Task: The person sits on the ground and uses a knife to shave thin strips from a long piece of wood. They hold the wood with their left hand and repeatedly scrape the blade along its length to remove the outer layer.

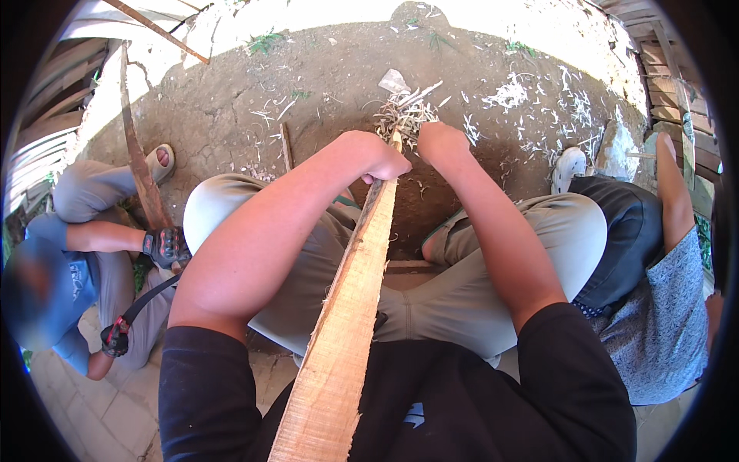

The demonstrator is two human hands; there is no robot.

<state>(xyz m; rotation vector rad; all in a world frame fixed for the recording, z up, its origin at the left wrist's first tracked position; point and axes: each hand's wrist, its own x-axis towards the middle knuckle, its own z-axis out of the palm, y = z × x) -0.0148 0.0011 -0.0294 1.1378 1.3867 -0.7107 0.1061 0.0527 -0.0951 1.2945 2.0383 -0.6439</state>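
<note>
A long wooden plank (pixel 335 346), pale on its cut face with a dark rough edge, runs from my chest out between my knees and narrows toward its far end. My left hand (pixel 387 163) lies across the plank near that end, its fingers curled round the wood. Just right of the tip, my right hand (pixel 441 143) is closed in a fist; whatever it grips is hidden from above. Curled wood shavings (pixel 408 115) are heaped at the plank's far end, right beyond both hands.
At left a seated person wears black gloves (pixel 165 246) and holds a dark curved strip (pixel 146 300); a rough board (pixel 138 154) leans beside them. Another person in a patterned shirt (pixel 654 323) sits close on my right. Shavings (pixel 508 94) litter the dirt ground, with a stone (pixel 394 81) ahead.
</note>
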